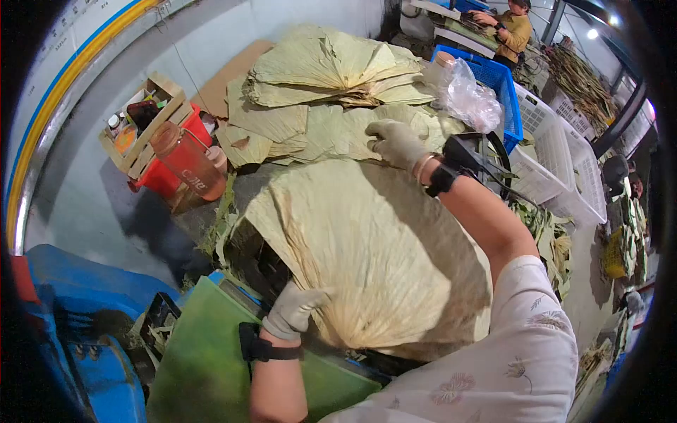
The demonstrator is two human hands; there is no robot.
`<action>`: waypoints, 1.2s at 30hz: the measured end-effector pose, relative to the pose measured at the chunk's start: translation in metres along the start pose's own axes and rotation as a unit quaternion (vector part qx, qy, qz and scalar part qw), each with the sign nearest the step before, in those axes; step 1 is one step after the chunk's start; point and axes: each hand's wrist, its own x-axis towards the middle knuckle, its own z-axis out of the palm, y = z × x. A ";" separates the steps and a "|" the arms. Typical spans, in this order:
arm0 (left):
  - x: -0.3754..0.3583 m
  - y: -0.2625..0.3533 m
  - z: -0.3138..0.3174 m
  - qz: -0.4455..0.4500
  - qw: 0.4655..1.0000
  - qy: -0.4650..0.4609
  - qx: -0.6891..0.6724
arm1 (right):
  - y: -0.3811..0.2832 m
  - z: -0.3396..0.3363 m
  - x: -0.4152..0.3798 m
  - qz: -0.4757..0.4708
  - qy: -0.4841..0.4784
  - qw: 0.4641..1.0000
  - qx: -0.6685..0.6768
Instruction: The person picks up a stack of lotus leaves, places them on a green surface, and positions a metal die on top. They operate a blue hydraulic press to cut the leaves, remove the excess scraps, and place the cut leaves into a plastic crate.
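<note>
A broad, pale dried lotus leaf (381, 247) spreads across the work surface in front of me, its ribs fanning out from the near edge. My left hand (300, 310), in a whitish glove, is closed on the leaf's left side near the bottom, with the thumb lying over it. Farther up, my gloved right hand (396, 143) reaches past the leaf's far edge. Its fingers are bent but apart, resting on other flattened leaves (328, 134). Behind those lies a thicker stack of folded dried leaves (335, 67).
At left stand a wooden crate (151, 120) with small items, a red container (159, 176) and a reddish plastic jar (190, 166). A green board (204, 359) lies nearby. To the right are a plastic bag (469, 99), blue basket (504, 77) and white crates (543, 162). Another person (515, 32) works behind.
</note>
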 end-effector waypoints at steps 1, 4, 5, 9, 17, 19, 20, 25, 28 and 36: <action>0.000 0.004 0.003 -0.017 1.000 -0.005 0.009 | -0.002 0.010 0.010 -0.046 0.008 0.999 -0.028; -0.012 0.019 0.014 -0.072 0.997 0.000 -0.008 | -0.008 0.059 0.038 -0.085 -0.020 0.994 -0.067; -0.011 0.028 0.017 -0.081 0.996 -0.002 -0.019 | -0.015 0.069 0.054 -0.090 -0.026 0.992 -0.090; -0.002 0.053 0.033 -0.140 0.988 0.039 -0.056 | -0.023 0.108 0.071 -0.087 -0.062 0.992 -0.071; -0.003 0.047 0.029 -0.140 0.987 0.051 -0.056 | -0.029 0.073 0.071 -0.124 -0.089 0.988 0.005; -0.004 0.050 0.031 -0.137 0.988 0.041 -0.061 | 0.001 0.060 0.080 -0.061 -0.010 0.997 -0.042; -0.004 0.051 0.030 -0.132 0.989 0.031 -0.061 | 0.019 0.074 0.080 -0.105 0.055 0.993 -0.008; 0.000 0.049 0.031 -0.140 0.988 0.028 -0.054 | 0.091 0.018 0.046 0.313 0.128 0.914 -0.224; -0.002 0.049 0.030 -0.164 0.983 0.066 -0.056 | 0.088 0.018 0.035 0.274 0.063 0.958 -0.062; -0.005 0.047 0.033 -0.182 0.978 0.093 -0.038 | 0.025 0.044 0.047 0.049 -0.169 0.984 -0.041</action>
